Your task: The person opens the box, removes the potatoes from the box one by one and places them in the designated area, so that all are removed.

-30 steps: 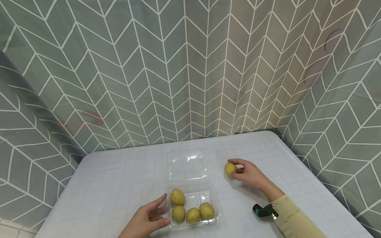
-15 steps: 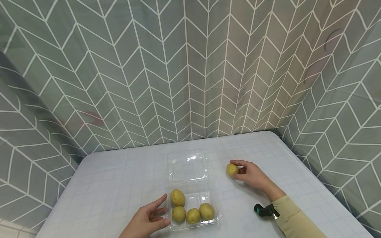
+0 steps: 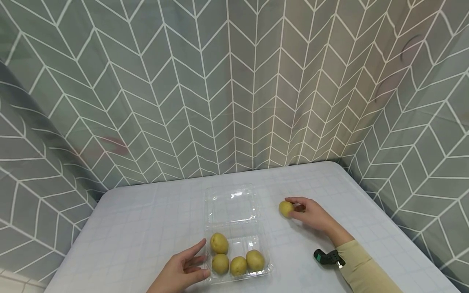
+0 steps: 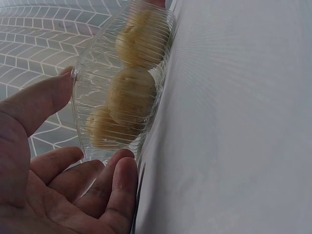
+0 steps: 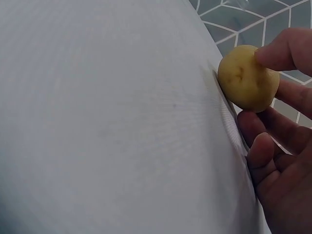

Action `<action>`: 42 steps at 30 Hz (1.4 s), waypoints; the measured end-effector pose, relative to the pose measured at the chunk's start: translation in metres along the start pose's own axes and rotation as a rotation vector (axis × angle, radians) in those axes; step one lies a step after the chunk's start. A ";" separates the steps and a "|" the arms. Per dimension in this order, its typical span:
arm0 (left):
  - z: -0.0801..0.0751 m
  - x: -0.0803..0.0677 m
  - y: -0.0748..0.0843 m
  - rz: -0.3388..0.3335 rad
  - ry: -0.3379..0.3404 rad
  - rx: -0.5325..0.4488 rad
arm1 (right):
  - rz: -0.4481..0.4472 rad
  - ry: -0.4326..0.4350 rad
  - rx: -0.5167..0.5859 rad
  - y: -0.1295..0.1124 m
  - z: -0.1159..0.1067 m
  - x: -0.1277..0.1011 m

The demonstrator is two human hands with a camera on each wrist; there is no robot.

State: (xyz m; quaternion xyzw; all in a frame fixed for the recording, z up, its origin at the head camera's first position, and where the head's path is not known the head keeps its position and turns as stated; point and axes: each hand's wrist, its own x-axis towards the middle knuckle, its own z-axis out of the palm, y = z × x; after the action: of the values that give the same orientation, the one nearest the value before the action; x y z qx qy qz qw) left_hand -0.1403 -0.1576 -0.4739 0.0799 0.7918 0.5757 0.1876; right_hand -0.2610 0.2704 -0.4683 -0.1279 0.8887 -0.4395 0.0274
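A clear plastic clamshell box (image 3: 239, 240) lies on the table with its lid folded back. Several small yellow potatoes (image 3: 255, 260) sit in its tray, along the left and front sides. At the box's left end is my left hand (image 3: 181, 266), its fingers spread loosely; in the left wrist view the thumb (image 4: 53, 95) touches the box's edge. To the right of the box, my right hand (image 3: 311, 213) pinches a single potato (image 5: 246, 80) between thumb and fingers. That potato is low at the tabletop; the hand's lower fingers rest against the cloth.
A white cloth (image 3: 146, 228) covers the table. A black device (image 3: 326, 258) is fixed at the right sleeve's cuff (image 3: 357, 260). Grey curtains (image 3: 234, 89) with white chevron lines hang behind the table and at both sides.
My right hand has shifted slightly to the right with the potato in its fingers. The left hand, the box and the potatoes in it stay in place.
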 end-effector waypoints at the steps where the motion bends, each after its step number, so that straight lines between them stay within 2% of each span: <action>1: 0.000 0.000 0.000 -0.001 0.000 0.000 | 0.006 0.001 0.003 0.000 0.000 0.000; 8: 0.000 0.001 -0.002 -0.012 0.002 -0.003 | 0.042 0.001 0.016 0.002 0.000 0.000; 18: -0.001 0.000 0.001 -0.016 -0.005 0.000 | -0.012 -0.031 0.059 0.004 -0.001 0.001; 31: 0.001 -0.001 0.002 -0.004 -0.004 -0.013 | -0.020 0.000 0.042 0.004 -0.007 -0.001; 36: 0.001 -0.001 0.002 -0.006 -0.003 -0.008 | -0.003 0.027 0.059 -0.006 -0.014 -0.005; 42: 0.001 0.000 0.000 0.006 0.000 -0.008 | -0.112 0.041 0.063 -0.032 -0.013 -0.012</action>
State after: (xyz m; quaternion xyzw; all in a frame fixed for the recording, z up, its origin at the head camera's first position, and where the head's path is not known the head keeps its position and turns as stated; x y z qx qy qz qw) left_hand -0.1401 -0.1569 -0.4736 0.0815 0.7894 0.5792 0.1863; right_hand -0.2450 0.2652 -0.4356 -0.1675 0.8662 -0.4707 -0.0112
